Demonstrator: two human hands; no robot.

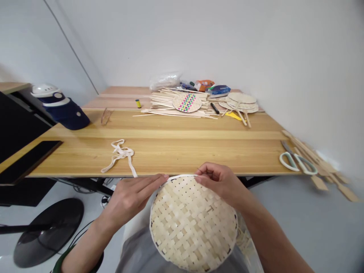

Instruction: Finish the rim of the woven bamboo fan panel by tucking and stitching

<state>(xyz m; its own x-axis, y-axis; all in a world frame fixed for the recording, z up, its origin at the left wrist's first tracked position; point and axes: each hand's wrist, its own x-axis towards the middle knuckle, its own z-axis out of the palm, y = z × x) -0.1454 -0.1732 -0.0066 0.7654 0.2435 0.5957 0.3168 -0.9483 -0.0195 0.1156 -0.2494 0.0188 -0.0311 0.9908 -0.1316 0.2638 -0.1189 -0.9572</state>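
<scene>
A round woven bamboo fan panel [193, 223] rests tilted on my lap, its top against the table's front edge. White binding tape [182, 176] runs along its upper rim between my hands. My left hand [133, 193] lies along the panel's upper left edge, fingers together, pressing the tape and rim. At the upper right edge, my right hand [217, 180] has its fingers curled, pinching the rim and tape between thumb and forefinger. The loose tail of white tape [122, 152] lies in loops on the table to the left. A needle or thread, if any, cannot be made out.
Scissors [297, 159] and wooden handles [324, 167] lie at the right edge. Bamboo strips [162, 100], a coloured woven disc [187, 102], finished-looking fans [241, 102] and a marker [214, 108] lie at the back. Left are a thread spool [138, 103], eyeglasses [105, 116] and a blue bottle [62, 108].
</scene>
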